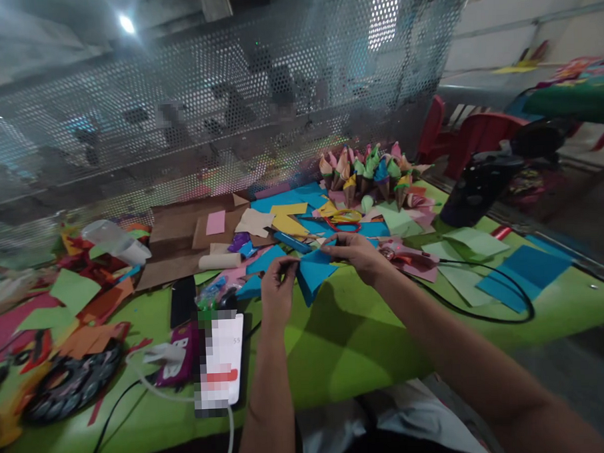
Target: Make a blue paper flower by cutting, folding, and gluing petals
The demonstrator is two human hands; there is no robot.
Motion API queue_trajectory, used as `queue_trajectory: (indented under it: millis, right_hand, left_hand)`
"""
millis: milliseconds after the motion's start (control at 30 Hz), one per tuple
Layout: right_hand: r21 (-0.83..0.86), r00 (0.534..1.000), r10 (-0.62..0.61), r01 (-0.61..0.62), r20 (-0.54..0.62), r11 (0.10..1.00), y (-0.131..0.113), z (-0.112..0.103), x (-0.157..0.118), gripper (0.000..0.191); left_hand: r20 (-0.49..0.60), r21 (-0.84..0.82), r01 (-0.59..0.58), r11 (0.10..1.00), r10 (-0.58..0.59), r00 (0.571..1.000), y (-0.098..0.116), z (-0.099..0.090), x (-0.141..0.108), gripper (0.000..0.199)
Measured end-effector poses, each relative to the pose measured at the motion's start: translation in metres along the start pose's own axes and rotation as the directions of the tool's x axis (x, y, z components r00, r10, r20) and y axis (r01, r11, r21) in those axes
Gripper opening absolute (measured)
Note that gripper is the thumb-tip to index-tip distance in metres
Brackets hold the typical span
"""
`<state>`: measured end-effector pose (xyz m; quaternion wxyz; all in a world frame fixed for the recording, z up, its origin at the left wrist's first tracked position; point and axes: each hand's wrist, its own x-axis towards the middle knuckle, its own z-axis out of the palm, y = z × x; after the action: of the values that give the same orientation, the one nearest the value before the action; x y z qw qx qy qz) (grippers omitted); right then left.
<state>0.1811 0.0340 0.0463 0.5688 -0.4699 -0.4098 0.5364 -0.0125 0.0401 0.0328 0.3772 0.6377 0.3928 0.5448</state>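
Between my two hands is a piece of blue paper [314, 273], held a little above the green table, with a point hanging down. My left hand [279, 284] pinches its left edge between thumb and fingers. At the upper right edge, my right hand [354, 252] grips the same paper with its fingertips. Behind the hands lie a blue-handled cutter [291, 241] and scissors [344, 221] with red and yellow handles. A hot glue gun [408, 254] with a black cord rests to the right of my right hand.
Small paper cones [364, 170] with coloured tops stand at the back right. A dark tumbler [473, 192] is at the right edge. Brown paper [172, 232] lies back left. A phone [225, 363], tissue pack [176, 355] and black round tray [73, 383] sit on the green table [358, 357].
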Motion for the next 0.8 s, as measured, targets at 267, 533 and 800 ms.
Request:
queue_trajectory:
  millis: [267, 533, 800]
  right_hand:
    - [0.038, 0.994, -0.109, 0.11, -0.016, 0.993, 0.0001, 0.0014, 0.0016, 0.039]
    - [0.007, 0.99, -0.13, 0.131, -0.054, 0.991, 0.0026, -0.0001, 0.0031, 0.044]
    - [-0.027, 0.981, -0.169, 0.167, -0.096, 0.986, 0.0026, 0.0028, 0.0019, 0.048]
  left_hand:
    - [0.033, -0.02, 0.016, 1.0, -0.015, 0.999, -0.0002, 0.0007, -0.0002, 0.028]
    - [0.045, -0.022, 0.057, 0.998, -0.056, 0.997, -0.0024, 0.0012, -0.0007, 0.026]
    - [0.048, -0.013, 0.042, 0.999, -0.041, 0.998, -0.0074, 0.0003, 0.0005, 0.022]
